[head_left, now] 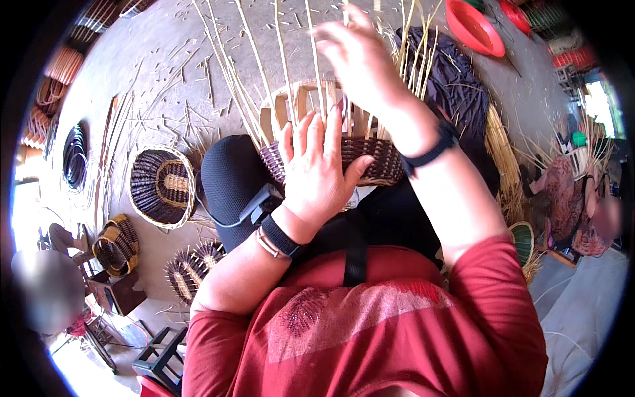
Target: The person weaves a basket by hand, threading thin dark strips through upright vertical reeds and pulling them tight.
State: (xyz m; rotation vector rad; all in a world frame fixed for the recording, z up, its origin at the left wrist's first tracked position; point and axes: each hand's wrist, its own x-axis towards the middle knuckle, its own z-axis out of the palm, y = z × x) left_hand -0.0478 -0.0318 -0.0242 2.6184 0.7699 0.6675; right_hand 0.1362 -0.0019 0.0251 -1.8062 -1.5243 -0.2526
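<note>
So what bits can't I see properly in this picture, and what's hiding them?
All in the head view:
- Part of the dark woven basket's wall: behind the left hand.
- The tops of some tall pale stakes: cut off by the upper edge.
- Whether the right hand grips a stake: its fingers look blurred.
- One side of the green basket: behind the red sleeve.
</note>
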